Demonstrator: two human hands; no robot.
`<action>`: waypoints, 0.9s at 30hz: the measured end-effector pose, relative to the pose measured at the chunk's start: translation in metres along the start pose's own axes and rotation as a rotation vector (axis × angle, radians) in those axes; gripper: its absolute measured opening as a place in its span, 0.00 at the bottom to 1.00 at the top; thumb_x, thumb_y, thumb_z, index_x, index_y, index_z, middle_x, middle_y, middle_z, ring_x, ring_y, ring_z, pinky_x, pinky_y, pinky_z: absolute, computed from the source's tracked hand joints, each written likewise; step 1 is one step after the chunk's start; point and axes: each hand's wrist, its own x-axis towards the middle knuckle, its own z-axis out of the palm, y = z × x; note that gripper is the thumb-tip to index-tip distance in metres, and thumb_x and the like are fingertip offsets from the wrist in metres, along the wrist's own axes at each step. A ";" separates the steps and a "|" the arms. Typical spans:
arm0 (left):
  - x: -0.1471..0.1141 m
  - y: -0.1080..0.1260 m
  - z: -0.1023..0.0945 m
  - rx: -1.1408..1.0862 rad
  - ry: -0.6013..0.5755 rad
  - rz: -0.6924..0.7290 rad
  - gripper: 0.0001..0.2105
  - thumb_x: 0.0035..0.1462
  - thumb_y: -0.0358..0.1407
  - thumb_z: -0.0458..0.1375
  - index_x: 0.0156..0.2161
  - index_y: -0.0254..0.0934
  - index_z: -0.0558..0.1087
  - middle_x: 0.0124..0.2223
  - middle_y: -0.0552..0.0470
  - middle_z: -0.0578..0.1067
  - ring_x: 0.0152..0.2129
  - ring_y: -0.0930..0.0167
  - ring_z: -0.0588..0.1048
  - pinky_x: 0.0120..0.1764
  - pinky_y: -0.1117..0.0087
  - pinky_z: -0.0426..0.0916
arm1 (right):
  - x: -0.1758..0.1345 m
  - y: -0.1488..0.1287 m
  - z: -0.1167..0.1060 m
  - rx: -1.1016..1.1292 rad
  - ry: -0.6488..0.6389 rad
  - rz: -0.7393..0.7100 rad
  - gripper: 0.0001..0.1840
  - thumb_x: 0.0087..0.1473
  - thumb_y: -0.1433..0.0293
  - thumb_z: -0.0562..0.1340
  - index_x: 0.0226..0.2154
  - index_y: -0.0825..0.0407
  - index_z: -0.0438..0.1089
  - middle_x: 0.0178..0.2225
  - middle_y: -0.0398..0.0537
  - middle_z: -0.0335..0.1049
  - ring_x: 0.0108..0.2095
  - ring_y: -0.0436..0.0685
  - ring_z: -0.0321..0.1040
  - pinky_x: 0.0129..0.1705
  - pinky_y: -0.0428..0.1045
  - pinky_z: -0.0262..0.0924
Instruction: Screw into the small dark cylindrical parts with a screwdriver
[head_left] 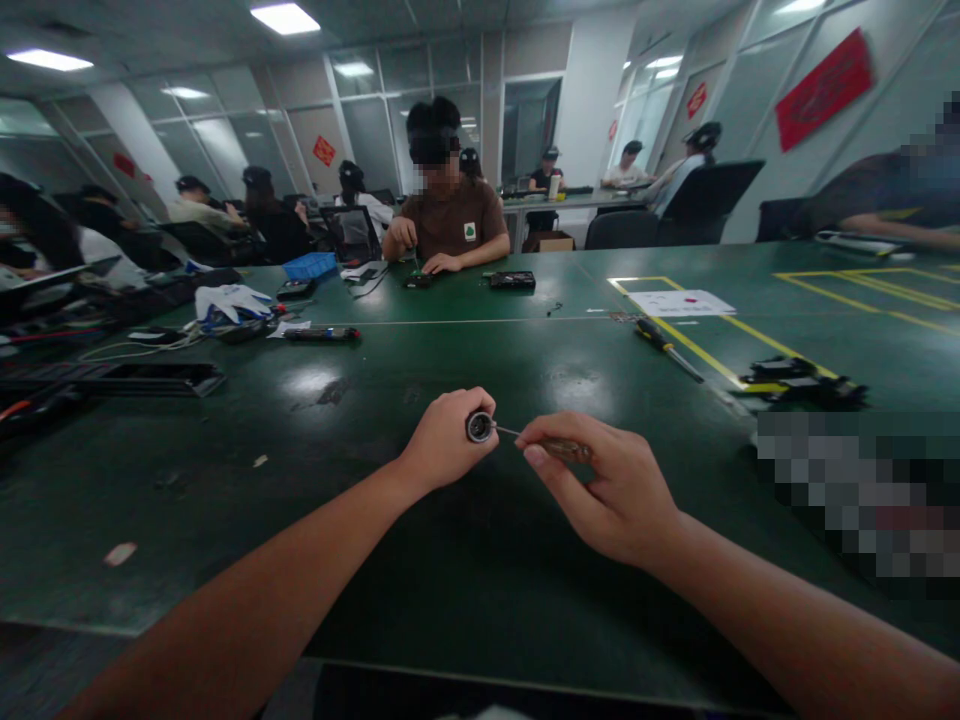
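Observation:
My left hand point(448, 440) is wrapped round a dark cylindrical part point(478, 427), whose round open end with a metallic rim faces me. Most of its body is hidden by the fingers. In my right hand point(619, 480) is a small screwdriver point(566, 450) with a brownish, see-through handle, pinched between thumb and fingers. Its thin shaft points left and reaches the side of the cylindrical part near the rim. Whether the tip sits in a screw I cannot tell. Both hands are held above the green table point(390, 580).
A larger yellow-black screwdriver point(664, 345) and black parts point(802, 380) lie to the right, near a white sheet point(682, 302). Leftward are white gloves point(232, 303), a dark pen-shaped tool point(322, 335) and a long black tray-like part point(150, 378). A co-worker point(454, 220) works across the table.

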 end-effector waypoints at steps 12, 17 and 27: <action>0.000 0.003 0.000 -0.013 -0.039 -0.005 0.05 0.50 0.30 0.61 0.31 0.38 0.67 0.29 0.57 0.71 0.26 0.73 0.68 0.32 0.70 0.59 | 0.000 0.000 0.000 0.014 -0.014 -0.020 0.06 0.62 0.72 0.60 0.42 0.50 0.71 0.35 0.47 0.78 0.33 0.53 0.75 0.37 0.47 0.68; 0.000 0.004 -0.001 -0.007 -0.048 -0.016 0.06 0.50 0.30 0.61 0.31 0.38 0.67 0.29 0.57 0.71 0.26 0.73 0.68 0.32 0.70 0.59 | 0.000 0.001 0.001 0.011 -0.038 -0.028 0.07 0.62 0.73 0.60 0.42 0.50 0.72 0.37 0.48 0.78 0.35 0.54 0.76 0.39 0.48 0.69; 0.000 0.001 0.000 -0.016 -0.033 -0.011 0.05 0.52 0.31 0.61 0.32 0.38 0.68 0.29 0.57 0.72 0.26 0.72 0.69 0.32 0.70 0.59 | 0.000 -0.001 -0.001 0.022 0.003 -0.022 0.05 0.62 0.72 0.60 0.40 0.50 0.71 0.33 0.46 0.76 0.32 0.53 0.74 0.36 0.48 0.68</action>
